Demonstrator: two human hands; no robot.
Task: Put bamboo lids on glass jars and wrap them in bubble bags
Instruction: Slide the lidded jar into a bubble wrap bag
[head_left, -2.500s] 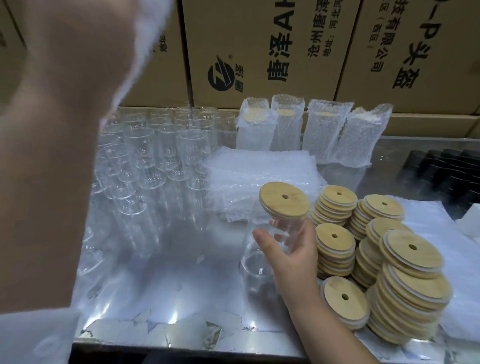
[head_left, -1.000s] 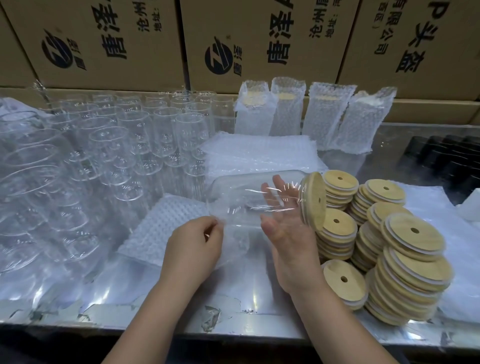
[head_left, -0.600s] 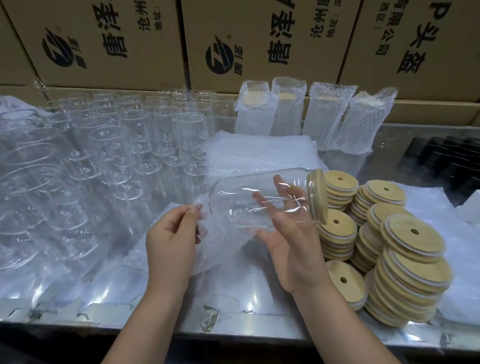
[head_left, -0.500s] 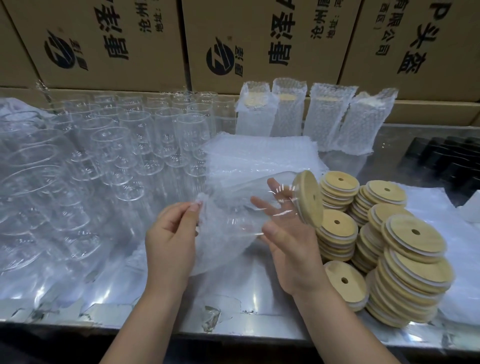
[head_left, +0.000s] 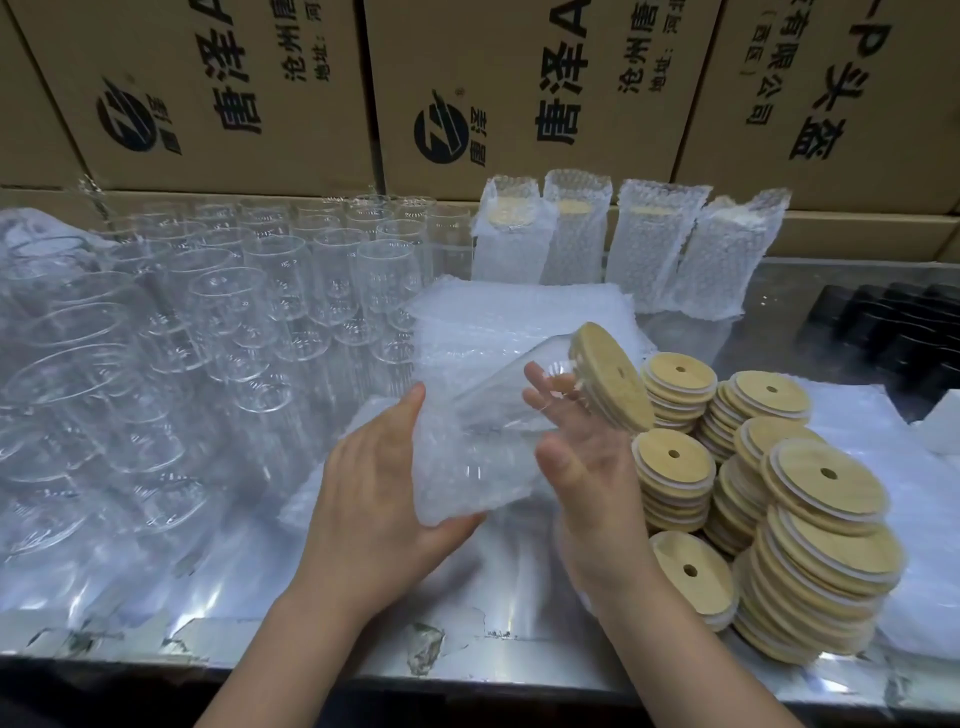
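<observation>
Head view: your left hand (head_left: 374, 499) fingers clamp the bubble bag (head_left: 467, 473), right hand (head_left: 587, 467) fingers curl round the jar (head_left: 498, 402), half-sleeved above the tabletop (head_left: 311, 613); a crooked shove could pop the bamboo lid (head_left: 608, 379).

Tan lids (head_left: 826, 483), clear jars (head_left: 270, 312) (boxes (head_left: 519, 88) brown w/ blk print)

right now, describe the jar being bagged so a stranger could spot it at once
Over the steel table, left of the stacked bamboo lids, the right hand holds one jar tilted. Unlike the open upright glasses further left, it wears a bamboo lid, and the left hand holds a bubble bag over its base.
</observation>
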